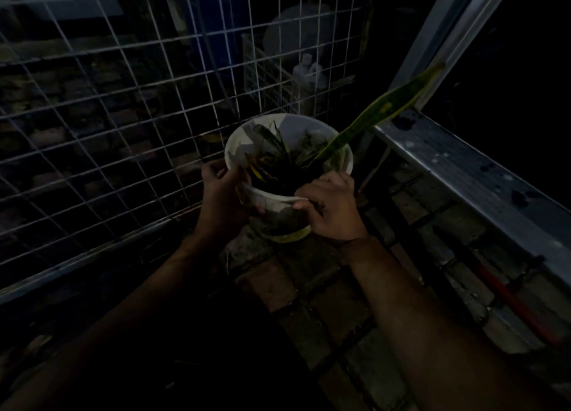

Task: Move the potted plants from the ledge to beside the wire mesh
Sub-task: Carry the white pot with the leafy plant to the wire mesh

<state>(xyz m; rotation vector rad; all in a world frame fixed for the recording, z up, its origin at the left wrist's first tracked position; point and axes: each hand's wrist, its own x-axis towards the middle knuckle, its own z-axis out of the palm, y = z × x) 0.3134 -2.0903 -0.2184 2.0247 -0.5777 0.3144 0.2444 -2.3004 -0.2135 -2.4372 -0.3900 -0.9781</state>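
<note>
A white plastic pot (279, 205) with dark soil and a plant sits low over the brick floor, close to the white wire mesh (129, 107). One long green-and-yellow leaf (386, 104) sticks out to the upper right. My left hand (221, 191) grips the pot's left rim, thumb over the edge. My right hand (332, 208) grips the near right rim, fingers curled over it. Whether the pot's base touches the floor I cannot tell in the dim light.
A grey metal ledge (475, 175) runs along the right, with a metal post (445, 33) rising from it. Brick paving (340, 290) covers the floor. Behind the mesh stand white bottles (309, 73) in a white crate. A red-handled tool (509, 299) lies at the right.
</note>
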